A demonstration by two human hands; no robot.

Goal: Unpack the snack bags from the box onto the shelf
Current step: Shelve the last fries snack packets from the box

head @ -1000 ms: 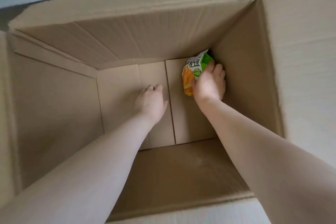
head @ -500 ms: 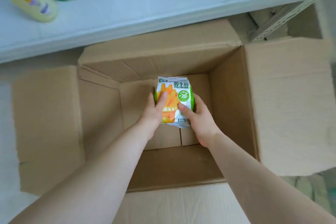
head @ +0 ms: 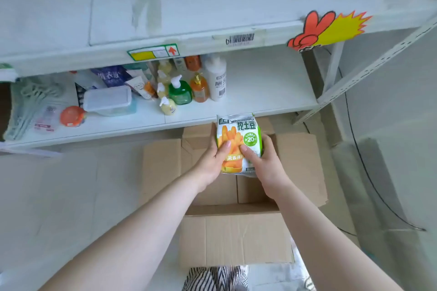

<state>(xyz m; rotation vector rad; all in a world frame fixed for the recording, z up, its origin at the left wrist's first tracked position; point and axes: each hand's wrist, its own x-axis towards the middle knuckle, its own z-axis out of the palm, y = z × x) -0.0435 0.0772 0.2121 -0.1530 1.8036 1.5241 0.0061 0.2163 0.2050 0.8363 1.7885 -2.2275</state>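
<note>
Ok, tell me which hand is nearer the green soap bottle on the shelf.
Left. The left hand grips the snack bag's left edge, below and just right of the green soap bottle. The right hand grips the bag's far side.

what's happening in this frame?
A person is unpacking. Both hands, left hand and right hand, hold a green-and-orange printed snack bag upright above the open brown cardboard box on the floor. No other bags show in the visible part of the box. The bag is level with the front edge of the white lower shelf, which has free space to the right of a cluster of pump bottles. The bag is not yet placed.
</note>
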